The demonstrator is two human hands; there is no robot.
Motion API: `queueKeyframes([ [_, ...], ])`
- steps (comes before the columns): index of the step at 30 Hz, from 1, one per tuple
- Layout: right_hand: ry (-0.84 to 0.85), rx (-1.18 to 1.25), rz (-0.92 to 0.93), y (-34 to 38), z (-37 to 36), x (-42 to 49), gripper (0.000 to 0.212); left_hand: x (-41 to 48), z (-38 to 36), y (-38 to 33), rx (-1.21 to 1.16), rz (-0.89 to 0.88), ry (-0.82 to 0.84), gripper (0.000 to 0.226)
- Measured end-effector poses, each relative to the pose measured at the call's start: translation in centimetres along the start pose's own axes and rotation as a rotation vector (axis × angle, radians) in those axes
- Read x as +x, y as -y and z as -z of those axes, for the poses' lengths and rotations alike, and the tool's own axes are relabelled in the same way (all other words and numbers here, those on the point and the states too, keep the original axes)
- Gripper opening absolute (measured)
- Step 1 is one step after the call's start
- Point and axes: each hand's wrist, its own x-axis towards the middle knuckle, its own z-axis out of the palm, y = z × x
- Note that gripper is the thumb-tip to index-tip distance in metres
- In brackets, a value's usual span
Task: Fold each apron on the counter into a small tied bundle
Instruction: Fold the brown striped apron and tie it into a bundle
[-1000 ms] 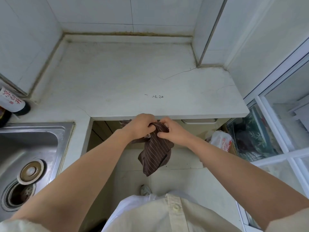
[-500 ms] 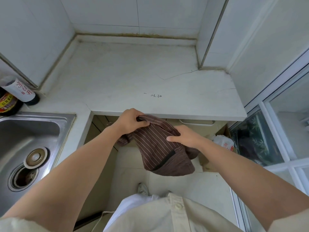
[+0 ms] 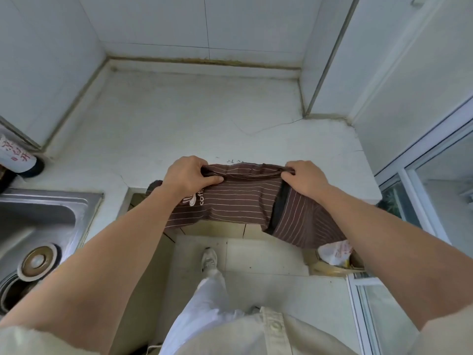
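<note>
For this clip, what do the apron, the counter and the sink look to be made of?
Apron: thin woven cloth, matte brown with pale pinstripes; it drapes and creases. Counter: probably stone or a stone-like slab, dull white, with hairline cracks. Sink: likely stainless steel, brushed grey with soft reflections.

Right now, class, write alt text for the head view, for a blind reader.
The left hand and right hand grip a striped brown cloth apron stretched between them over the front edge of a white stone counter.

The person wears a cream button-front shirt [image 3: 275, 331] with short sleeves [image 3: 28, 340], white trousers [image 3: 204, 301] and a pale sneaker [image 3: 209, 260].
</note>
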Motion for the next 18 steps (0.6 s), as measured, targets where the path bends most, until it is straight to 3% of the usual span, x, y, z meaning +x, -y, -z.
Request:
queueKeyframes([
  [4, -0.006, -0.026, 0.004, 2.1, 0.7, 5.4, 0.027, 4.9, 1.3, 2.1, 0.094, -0.043, 0.019, 0.032],
  [13, 0.161, -0.034, -0.024, 8.5, -2.7, 20.8, 0.021, 18.8, 4.6, 11.1, 0.318, 0.069, 0.169, 0.041],
  [16, 0.228, -0.010, -0.034, 10.0, -4.3, 24.1, 0.022, 22.0, 5.0, 13.7, 0.422, 0.068, 0.135, 0.038],
  [18, 0.254, 0.004, -0.039, 10.8, -5.2, 25.8, 0.021, 23.4, 4.8, 14.9, 0.533, 0.098, 0.090, 0.049],
])
